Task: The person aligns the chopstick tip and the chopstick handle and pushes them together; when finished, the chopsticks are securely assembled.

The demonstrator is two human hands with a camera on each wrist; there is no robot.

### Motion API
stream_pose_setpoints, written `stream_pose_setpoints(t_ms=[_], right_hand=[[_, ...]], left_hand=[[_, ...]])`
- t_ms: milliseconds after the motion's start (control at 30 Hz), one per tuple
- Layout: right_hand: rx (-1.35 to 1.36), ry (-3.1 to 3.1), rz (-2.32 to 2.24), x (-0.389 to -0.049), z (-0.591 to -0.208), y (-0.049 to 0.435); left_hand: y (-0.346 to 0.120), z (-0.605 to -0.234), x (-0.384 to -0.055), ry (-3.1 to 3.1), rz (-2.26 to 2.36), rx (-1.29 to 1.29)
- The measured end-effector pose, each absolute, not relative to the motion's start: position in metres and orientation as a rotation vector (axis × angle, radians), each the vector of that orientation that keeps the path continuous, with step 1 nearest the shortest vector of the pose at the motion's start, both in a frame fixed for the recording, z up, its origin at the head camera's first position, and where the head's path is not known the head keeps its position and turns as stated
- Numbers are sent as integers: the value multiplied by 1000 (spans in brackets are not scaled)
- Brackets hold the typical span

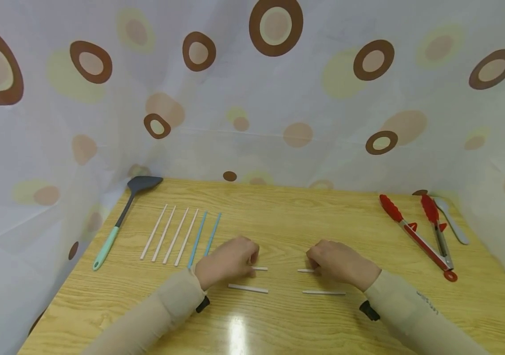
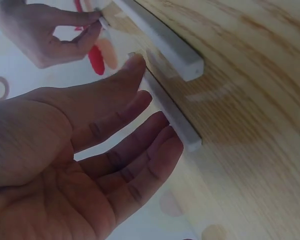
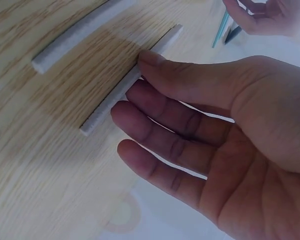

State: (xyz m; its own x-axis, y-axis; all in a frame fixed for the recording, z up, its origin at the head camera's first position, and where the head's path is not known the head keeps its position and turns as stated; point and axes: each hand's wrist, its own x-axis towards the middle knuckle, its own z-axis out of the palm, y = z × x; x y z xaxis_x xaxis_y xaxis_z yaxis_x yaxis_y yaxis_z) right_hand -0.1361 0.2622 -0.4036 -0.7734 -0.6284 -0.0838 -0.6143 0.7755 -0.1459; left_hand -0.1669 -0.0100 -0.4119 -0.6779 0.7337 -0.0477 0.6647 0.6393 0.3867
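Near the middle of the table, my left hand pinches a short white stick lying along the wood, its thumb and fingertips bent to it. Opposite, my right hand pinches another short white stick between thumb and index finger, seen closely in the right wrist view. The hands cover part of both sticks in the head view. Closer to me lie two more short white sticks, one on the left and one on the right, touched by neither hand.
Left of my hands, several long white sticks and two blue sticks lie side by side. A dark spatula with a mint handle is at the left edge. Red-tipped tongs and a grey utensil lie far right. A patterned curtain hangs behind.
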Motion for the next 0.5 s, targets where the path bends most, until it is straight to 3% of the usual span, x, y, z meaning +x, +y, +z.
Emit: stream_pose_setpoints(t_ms=[333,500], right_hand=[[-901,2812,-189,-133,-402,260],[-1075,2855,-227,-136,-401,264]], left_hand=[[-11,-419,-166,2687,405,1191],[-13,-418,-165,2707,353,1218]])
